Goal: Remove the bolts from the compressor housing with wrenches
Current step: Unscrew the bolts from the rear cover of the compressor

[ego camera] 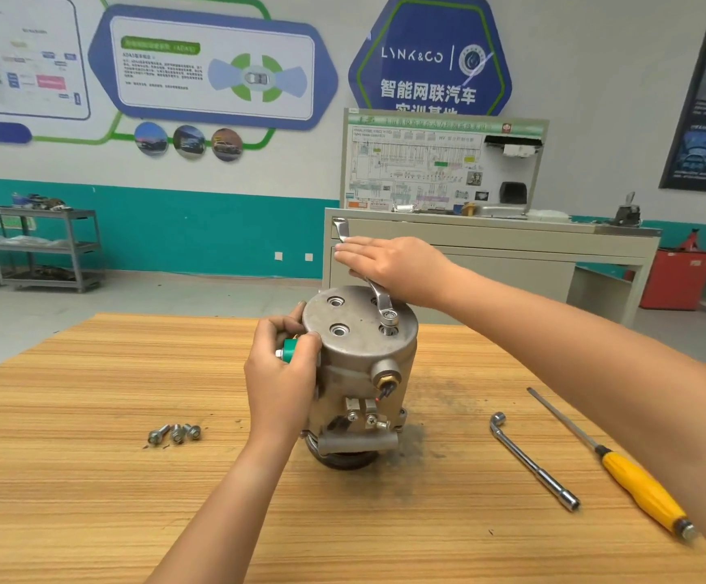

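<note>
Compressor housing (359,364) is standing upright on the table (90,478); the left hand (279,381) is gripping its side with curled fingers, while the right hand (389,267) is pressing flat-fingered on the wrench (378,298) seated on a top bolt (388,330).

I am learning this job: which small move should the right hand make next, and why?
Probably push the wrench round a part-turn: its ring sits on a bolt in the housing, the right hand lies flat on its handle, the left hand grips the side.
</note>
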Demonstrator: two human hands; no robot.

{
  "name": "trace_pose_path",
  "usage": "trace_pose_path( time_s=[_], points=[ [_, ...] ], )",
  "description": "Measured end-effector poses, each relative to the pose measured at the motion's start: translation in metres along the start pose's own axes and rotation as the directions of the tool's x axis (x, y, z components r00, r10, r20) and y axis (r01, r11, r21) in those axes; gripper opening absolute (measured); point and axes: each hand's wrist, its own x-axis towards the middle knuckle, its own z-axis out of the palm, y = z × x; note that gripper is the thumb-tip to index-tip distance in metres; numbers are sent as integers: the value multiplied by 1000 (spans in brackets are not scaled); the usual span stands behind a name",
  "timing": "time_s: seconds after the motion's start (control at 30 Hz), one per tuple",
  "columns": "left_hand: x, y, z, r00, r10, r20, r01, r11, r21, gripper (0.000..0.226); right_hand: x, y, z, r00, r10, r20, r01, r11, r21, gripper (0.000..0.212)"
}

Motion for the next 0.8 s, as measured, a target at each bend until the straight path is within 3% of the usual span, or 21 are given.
trace_pose_path(
  time_s=[0.07,0.23,0.3,0.4,0.53,0.6,0.67,0.8],
  points=[
    [1,-1,-1,1000,-24,10,24,1000,-7,19,8,1,-1,987,-81,141,90,994,-56,48],
    [2,-3,-4,1000,-13,11,13,1000,-20,19,26,-6,-6,961,-246,130,257,963,-78,44],
    [2,-2,-5,1000,-15,7,15,1000,-21,18,30,-11,-14,954,-295,57,298,953,-47,42],
    [3,-1,-6,1000,-18,10,18,1000,-21,16,33,-14,-17,876,-458,-152,456,889,-53,35],
    [3,2,-6,1000,4,24,-4,1000,1,11,39,-17,-23,773,-606,-185,577,794,-190,27],
    [3,2,-5,999,-8,38,8,1000,-2,8,37,-13,-24,781,-591,-199,552,804,-223,23],
    [1,2,-4,999,-33,41,34,999,-31,7,31,-8,-24,836,-499,-228,453,863,-224,21],
    [-2,1,-2,998,-45,39,46,999,-27,9,7,-1,-15,957,-158,-243,146,987,-68,22]
  ],
)
